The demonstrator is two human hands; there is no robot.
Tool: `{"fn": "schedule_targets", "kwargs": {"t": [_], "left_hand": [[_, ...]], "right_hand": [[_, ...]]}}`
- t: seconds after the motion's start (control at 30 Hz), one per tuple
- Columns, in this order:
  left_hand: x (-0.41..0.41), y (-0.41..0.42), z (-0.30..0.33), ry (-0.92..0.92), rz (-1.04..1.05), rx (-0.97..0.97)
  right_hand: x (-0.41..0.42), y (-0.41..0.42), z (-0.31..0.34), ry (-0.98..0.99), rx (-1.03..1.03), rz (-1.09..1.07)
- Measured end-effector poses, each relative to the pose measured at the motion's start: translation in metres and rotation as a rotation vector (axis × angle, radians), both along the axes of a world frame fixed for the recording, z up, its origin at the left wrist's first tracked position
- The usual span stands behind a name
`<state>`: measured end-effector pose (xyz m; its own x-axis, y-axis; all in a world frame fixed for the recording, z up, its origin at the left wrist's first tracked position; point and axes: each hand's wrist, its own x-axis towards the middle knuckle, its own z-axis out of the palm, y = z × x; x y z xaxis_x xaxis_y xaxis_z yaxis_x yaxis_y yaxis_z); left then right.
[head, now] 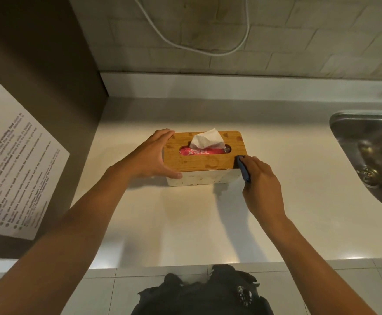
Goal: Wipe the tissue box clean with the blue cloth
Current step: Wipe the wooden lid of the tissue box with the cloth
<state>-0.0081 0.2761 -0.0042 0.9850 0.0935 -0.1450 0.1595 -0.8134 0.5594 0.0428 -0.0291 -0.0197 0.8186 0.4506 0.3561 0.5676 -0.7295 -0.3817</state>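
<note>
The tissue box point(204, 156) sits in the middle of the pale countertop point(208, 223), well apart from the steel sink point(367, 155) at the right. It has a wooden lid with one white tissue point(206, 139) standing out of the slot, and a light body below that looks speckled with marks.

My left hand point(157, 155) is spread around the box's left end, thumb on the near face and fingers over the far corner, bracing it. My right hand point(260, 180) is closed on the blue cloth point(244, 170), which is bunched small and pressed against the right end by the lid's near corner.

To do this wipe well, I'd judge the left hand should hold firm so the box doesn't slide, while the cloth runs down the full end panel, then across the spotted front.

Count: one box, one cloth, one tissue showing, two hands, one sink.
</note>
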Motion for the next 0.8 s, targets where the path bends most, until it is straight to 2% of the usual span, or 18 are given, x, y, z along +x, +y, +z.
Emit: {"fn": "schedule_targets", "kwargs": {"t": [0.17, 0.3, 0.4, 0.53, 0.67, 0.8], "left_hand": [[-0.002, -0.004, -0.006, -0.037, 0.045, -0.040], [-0.004, -0.004, -0.012, -0.050, 0.065, -0.081], [-0.004, -0.005, -0.014, -0.059, 0.065, -0.089], [-0.006, -0.008, -0.018, -0.081, 0.077, -0.101], [-0.007, -0.009, -0.018, -0.092, 0.089, -0.102], [-0.010, -0.011, -0.020, -0.108, 0.099, -0.135]], "right_hand": [[0.003, 0.022, 0.012, -0.013, -0.059, -0.008], [-0.020, 0.004, 0.003, -0.010, -0.092, 0.018], [-0.011, -0.011, 0.007, -0.007, -0.056, -0.003], [0.005, 0.012, 0.016, -0.008, -0.068, -0.014], [-0.014, 0.028, 0.011, 0.015, -0.059, 0.015], [-0.017, 0.005, 0.006, -0.016, -0.062, 0.054]]}}
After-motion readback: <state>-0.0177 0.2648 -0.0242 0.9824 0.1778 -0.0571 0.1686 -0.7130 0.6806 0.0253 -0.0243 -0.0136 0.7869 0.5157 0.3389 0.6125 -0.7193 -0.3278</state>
